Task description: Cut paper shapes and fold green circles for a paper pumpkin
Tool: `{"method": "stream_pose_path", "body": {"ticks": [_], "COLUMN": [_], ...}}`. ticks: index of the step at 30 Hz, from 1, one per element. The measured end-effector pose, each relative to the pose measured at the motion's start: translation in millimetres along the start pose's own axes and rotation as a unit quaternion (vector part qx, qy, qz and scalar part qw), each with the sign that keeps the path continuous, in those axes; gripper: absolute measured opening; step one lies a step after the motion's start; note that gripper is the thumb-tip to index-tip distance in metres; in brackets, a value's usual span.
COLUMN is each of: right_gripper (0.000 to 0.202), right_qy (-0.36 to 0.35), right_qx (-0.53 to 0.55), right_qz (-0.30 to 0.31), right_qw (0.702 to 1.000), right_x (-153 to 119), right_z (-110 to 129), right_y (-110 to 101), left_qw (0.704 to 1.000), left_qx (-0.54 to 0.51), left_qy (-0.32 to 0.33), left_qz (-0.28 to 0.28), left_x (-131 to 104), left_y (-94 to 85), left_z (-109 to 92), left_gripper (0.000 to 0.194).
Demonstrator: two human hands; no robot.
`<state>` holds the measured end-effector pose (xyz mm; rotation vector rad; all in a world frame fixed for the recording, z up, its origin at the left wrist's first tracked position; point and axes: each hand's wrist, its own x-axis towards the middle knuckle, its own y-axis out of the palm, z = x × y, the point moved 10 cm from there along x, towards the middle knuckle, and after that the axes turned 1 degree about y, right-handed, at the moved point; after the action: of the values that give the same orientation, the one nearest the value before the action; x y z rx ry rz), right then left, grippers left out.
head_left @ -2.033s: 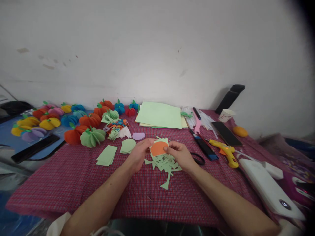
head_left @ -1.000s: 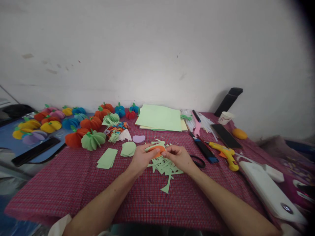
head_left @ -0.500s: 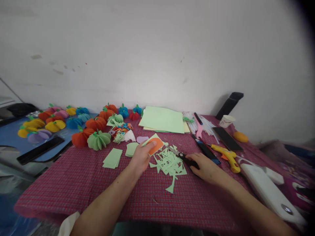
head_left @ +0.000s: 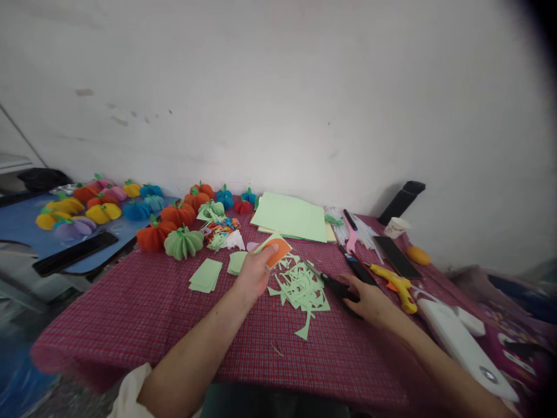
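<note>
My left hand (head_left: 256, 268) pinches a light green paper piece with an orange paper shape (head_left: 279, 252) on top of it, the thumb lying over the orange. My right hand (head_left: 365, 297) is closed on the handles of black-handled scissors (head_left: 333, 283), whose blades point up and left toward the paper. Beneath and between the hands lies a heap of light green paper scraps (head_left: 303, 285). Left of my left hand are a stack of green rectangles (head_left: 206, 275) and some green cut pieces (head_left: 236, 263).
Paper pumpkins (head_left: 183, 242) fill the left side and a blue table (head_left: 17, 223). Large green sheets (head_left: 290, 216) lie at the back. To the right are a yellow glue gun (head_left: 398, 287), a paper cup (head_left: 397, 227), a black case (head_left: 397, 256) and a white device (head_left: 461, 342).
The camera view has shifted slightly. The scissors' handles have opened a little wider in my right hand. My left hand still holds the green and orange paper.
</note>
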<state>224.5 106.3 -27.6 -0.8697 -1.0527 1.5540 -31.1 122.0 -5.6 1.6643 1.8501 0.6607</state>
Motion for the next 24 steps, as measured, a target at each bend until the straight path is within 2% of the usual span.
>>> {"method": "stream_pose_path", "body": {"ticks": [2,4,9,11,13,16,18,21,24], "right_gripper": [0.05,0.048,0.055,0.051,0.048,0.05,0.053,0.057,0.054], "right_qy": [0.01,0.006,-0.009,-0.017,-0.021,-0.065,-0.083,-0.093,-0.099], "right_qx": [0.103,0.206,0.402,0.431,0.458,0.498,0.504,0.511,0.519], "right_qz": [0.029,0.063,0.109,0.066,-0.008,-0.083,-0.083,-0.04,-0.017], "right_qw": [0.994,0.977,0.909,0.9,0.888,0.861,0.856,0.854,0.849], "right_x": [-2,-5,-7,1,12,28,39,53,62], "right_z": [0,11,63,78,86,103,116,135,145], "right_y": [2,4,4,-4,-16,-33,-34,-24,-15], "left_qw": [1.0,1.0,0.999,0.999,1.0,1.0,0.999,0.999,0.998], "left_qx": [-0.014,-0.02,-0.026,-0.023,-0.013,0.004,0.015,0.036,0.047], "left_qy": [0.009,0.013,0.014,0.013,0.009,-0.01,-0.018,-0.021,-0.026], "left_qz": [0.008,0.016,0.034,0.028,0.014,0.011,0.025,0.033,0.029], "left_x": [0,-1,-1,0,0,-3,-5,-7,-7], "left_y": [2.0,3.1,3.7,1.4,-1.4,-0.1,4.8,8.2,7.2], "left_z": [-3,-5,-5,-5,-4,0,2,4,8], "left_gripper": [0.021,0.021,0.028,0.028,0.027,0.024,0.021,0.021,0.025]}}
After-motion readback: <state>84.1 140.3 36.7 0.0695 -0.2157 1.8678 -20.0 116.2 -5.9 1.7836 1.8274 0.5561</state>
